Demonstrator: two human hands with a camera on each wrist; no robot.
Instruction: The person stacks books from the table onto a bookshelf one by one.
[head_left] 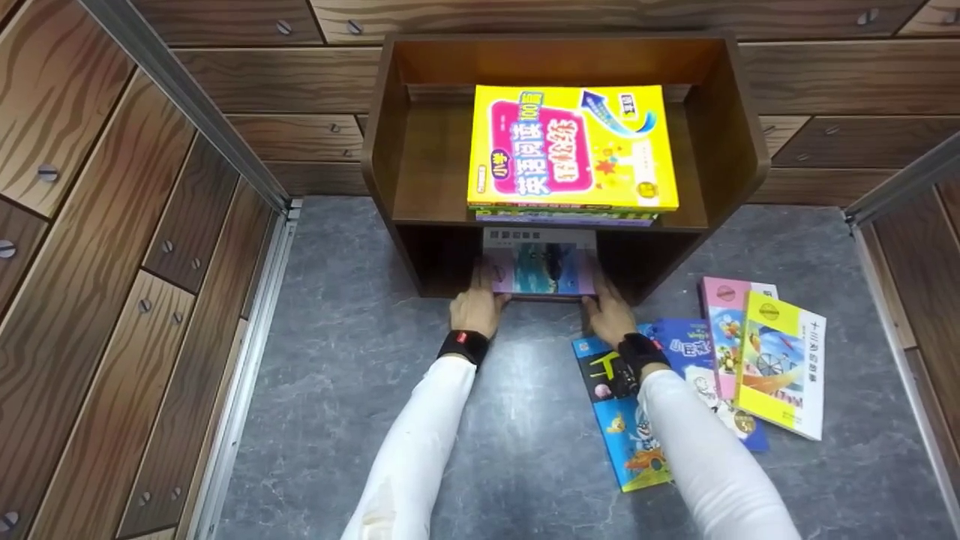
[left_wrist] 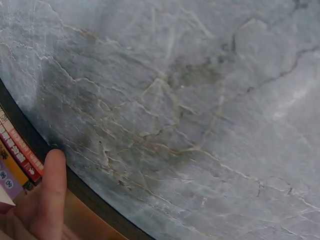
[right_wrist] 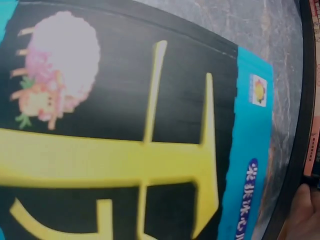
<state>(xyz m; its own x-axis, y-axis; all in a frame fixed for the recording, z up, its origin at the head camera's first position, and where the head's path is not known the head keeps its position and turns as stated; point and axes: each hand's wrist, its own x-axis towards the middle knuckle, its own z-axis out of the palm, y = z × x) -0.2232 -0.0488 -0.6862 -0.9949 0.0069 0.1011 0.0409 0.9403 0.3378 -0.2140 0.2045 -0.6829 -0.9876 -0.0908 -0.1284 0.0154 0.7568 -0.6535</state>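
In the head view a book with a sea picture on its cover point(head_left: 546, 266) lies in the lower compartment of a small brown bookshelf point(head_left: 382, 150). My left hand point(head_left: 475, 309) is at the book's left side, fingers reaching into the compartment. At its right side my right hand point(head_left: 609, 311) mirrors this, with both thumbs near the front edge. The left wrist view shows several stacked book spines point(left_wrist: 20, 155) beside the left thumb, which lies straight near the shelf's dark edge. Only a bit of the right hand shows in the right wrist view. The fingers' far ends are partly hidden.
A yellow English reading book point(head_left: 574, 150) tops a pile on the upper shelf. On the grey floor at right lie a blue and black book point(head_left: 626, 427), a dark blue book point(head_left: 686, 352), a pink book point(head_left: 724, 330) and a yellow-and-white book point(head_left: 780, 367). Wood-patterned walls surround the floor.
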